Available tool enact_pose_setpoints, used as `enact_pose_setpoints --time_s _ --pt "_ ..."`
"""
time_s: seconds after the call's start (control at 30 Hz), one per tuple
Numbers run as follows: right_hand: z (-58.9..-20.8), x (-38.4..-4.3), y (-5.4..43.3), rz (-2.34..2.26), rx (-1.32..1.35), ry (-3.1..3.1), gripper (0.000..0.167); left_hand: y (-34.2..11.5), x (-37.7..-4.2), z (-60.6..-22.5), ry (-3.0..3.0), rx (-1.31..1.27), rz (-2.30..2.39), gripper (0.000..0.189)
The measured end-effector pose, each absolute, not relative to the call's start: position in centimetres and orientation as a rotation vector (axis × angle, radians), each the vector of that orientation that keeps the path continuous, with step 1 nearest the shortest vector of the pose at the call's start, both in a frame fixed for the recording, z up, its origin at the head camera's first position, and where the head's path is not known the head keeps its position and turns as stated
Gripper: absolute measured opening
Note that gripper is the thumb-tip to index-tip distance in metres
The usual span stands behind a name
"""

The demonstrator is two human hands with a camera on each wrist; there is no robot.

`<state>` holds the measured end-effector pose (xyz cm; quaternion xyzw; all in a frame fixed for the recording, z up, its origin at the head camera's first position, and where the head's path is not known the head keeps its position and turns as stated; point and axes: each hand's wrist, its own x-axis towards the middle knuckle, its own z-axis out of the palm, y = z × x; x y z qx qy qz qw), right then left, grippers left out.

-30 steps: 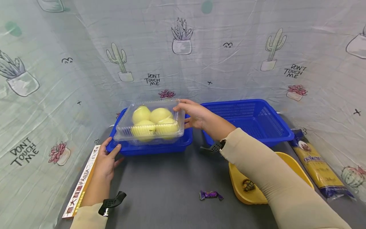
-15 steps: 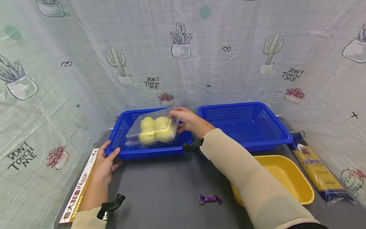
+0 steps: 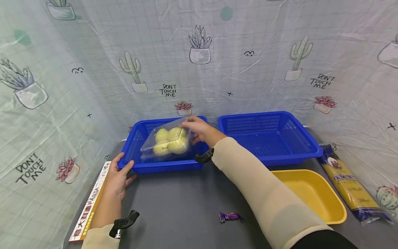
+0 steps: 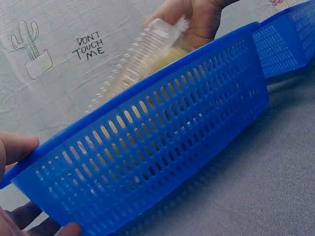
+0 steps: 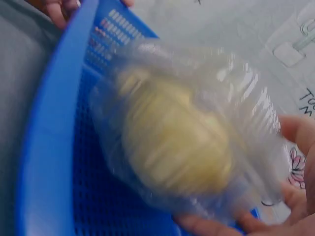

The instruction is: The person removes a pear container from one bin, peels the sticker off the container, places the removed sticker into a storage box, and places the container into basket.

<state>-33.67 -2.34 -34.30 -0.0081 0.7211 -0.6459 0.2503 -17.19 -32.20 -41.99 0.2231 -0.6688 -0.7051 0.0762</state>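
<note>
My right hand (image 3: 200, 129) grips the right end of a clear plastic clamshell box (image 3: 147, 147) with several round, pale yellow-green fruits (image 3: 177, 135) inside. The box is tilted, right end higher, and sits within the left blue basket (image 3: 169, 167). In the right wrist view the box (image 5: 246, 98) is blurred, with fingers below its edge. My left hand (image 3: 116, 181) holds the front left corner of that basket. Seen from the left wrist, the thumb (image 4: 19, 147) lies over the basket's rim and other fingers (image 4: 37, 221) are under it.
A second blue basket (image 3: 270, 159) stands to the right. A yellow bin (image 3: 314, 193) is in front of it, partly hidden by my right sleeve. A pasta pack (image 3: 354, 186) lies far right, a pasta box (image 3: 90, 207) far left. One purple-wrapped candy (image 3: 230, 217) lies on the grey table.
My right hand has lowered the clamshell box from over the left basket into it, and the box has tipped with its left end down. My left hand keeps its grip on the corner.
</note>
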Motion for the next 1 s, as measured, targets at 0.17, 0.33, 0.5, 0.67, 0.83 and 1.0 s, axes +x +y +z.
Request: enact_pose_setpoints --time_s 0.17,0.33,0.5,0.67,0.83,1.0 --pt "-34.8 -34.9 -2.2 -1.714 -0.135 1.917 0.089 -32.2 -17.2 -42.0 -2.016 0.674 -2.11 0.073" --pt "-35.6 -36.1 -1.4 -1.732 -0.216 1.808 0.095 -32.1 -17.3 -42.0 -2.019 0.656 -2.117 0.074" --pt "-36.3 -36.8 -0.7 -1.748 -0.305 1.704 0.103 -32.2 -17.1 -41.9 -2.024 0.665 -2.114 0.074" --pt "-36.6 -37.1 -0.5 -1.745 -0.362 1.702 0.102 -32.2 -17.0 -42.0 -2.025 0.681 -2.122 0.074" --pt "-36.5 -37.2 -0.7 -1.716 -0.388 1.719 0.1 -32.3 -17.1 -42.0 -2.011 0.672 -2.137 0.075" --pt "-36.8 -37.2 -1.1 -1.701 -0.429 1.749 0.098 -32.3 -17.3 -42.0 -2.007 0.668 -2.147 0.074"
